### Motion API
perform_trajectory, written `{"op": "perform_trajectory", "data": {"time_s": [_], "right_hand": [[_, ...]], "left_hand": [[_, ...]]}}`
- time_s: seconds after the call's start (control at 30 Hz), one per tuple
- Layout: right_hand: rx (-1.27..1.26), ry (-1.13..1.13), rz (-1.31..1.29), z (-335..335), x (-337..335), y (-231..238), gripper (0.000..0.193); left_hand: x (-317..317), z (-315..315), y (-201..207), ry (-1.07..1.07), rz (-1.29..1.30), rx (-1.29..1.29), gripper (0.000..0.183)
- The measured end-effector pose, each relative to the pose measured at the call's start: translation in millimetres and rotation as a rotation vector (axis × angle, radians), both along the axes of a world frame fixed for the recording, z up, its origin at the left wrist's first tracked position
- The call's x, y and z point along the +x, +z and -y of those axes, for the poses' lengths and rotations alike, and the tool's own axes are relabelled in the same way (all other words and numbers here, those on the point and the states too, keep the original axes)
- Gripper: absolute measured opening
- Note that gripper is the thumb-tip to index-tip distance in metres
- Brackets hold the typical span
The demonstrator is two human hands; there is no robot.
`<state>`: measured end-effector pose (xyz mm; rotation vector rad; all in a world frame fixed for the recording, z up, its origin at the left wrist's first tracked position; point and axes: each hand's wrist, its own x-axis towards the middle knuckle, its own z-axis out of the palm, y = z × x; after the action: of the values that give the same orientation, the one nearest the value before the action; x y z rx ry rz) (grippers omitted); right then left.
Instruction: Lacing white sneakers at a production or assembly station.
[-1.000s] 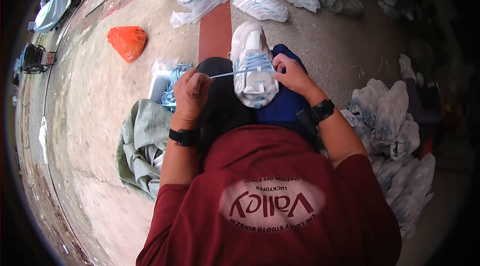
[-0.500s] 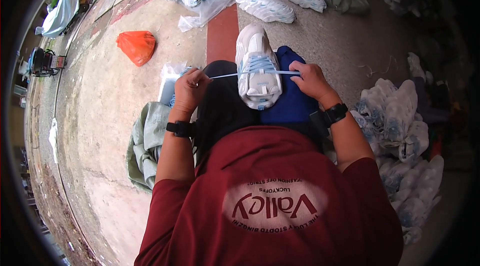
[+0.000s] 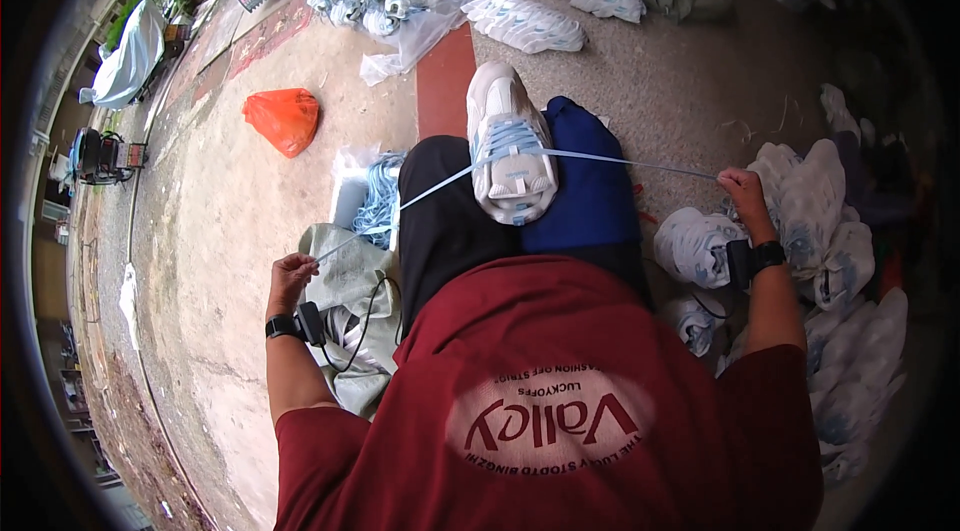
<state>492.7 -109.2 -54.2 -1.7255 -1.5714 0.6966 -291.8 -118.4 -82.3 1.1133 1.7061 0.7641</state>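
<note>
Out on the left, the left hand (image 3: 290, 274) has one end of the blue lace (image 3: 436, 189) pinched in its fingertips, wrist low, knuckles up, arm swung wide past the lap's left edge. A thin cable (image 3: 379, 297) loops close by that wrist; I'd keep the lace well clear of it. Spare laces (image 3: 381, 193) lie just beyond, by the far edge of a grey-green sack (image 3: 341, 258).

Centre now: the white shoe (image 3: 513, 183) sits at the lap's far edge, across the black leg (image 3: 428, 173) and the blue leg (image 3: 590, 193), toe pointing away, tongue end towards the body. The lace crosses it at the tongue, taut both ways. Smart play here, I'd say: even tension, both sides drawn flat and low, no twist, and no yank that tips the shoe, since neither hand steadies it.

And over on the right, the right hand (image 3: 742, 193) grips the other end, fingers curled tight, elbow bent, held higher than its partner, close by the wrapped shoes (image 3: 806, 193).
</note>
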Motion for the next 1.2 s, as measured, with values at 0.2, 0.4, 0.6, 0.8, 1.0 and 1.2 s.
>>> {"op": "perform_trajectory", "data": {"time_s": [0.2, 0.4, 0.6, 0.8, 1.0, 1.2], "right_hand": [[-0.024, -0.087, 0.159, 45.5, 80.6, -17.6, 0.014], [-0.053, -0.092, 0.324, 78.8, 133.6, -51.1, 0.013], [-0.408, -0.136, -0.067, 21.4, 23.4, -35.3, 0.01], [-0.483, 0.609, -0.499, -61.8, -174.7, 29.8, 0.009], [0.113, 0.226, -0.432, -110.0, -257.1, -8.8, 0.013], [0.213, 0.085, -0.463, -102.8, -257.9, -22.1, 0.013]], "left_hand": [[-56.8, 45.0, -8.8, 0.122, -0.101, -0.169, 0.005], [-62.6, 63.7, -49.3, 0.211, -0.294, -0.238, 0.014], [49.5, 13.3, -37.0, 0.267, 0.031, -0.159, 0.019], [196.5, -60.3, 51.5, -0.389, 0.627, -0.159, 0.009], [270.8, -114.5, 48.1, -0.395, 0.527, -0.066, 0.008], [281.5, -118.5, 37.5, -0.284, 0.505, 0.006, 0.01]]}}
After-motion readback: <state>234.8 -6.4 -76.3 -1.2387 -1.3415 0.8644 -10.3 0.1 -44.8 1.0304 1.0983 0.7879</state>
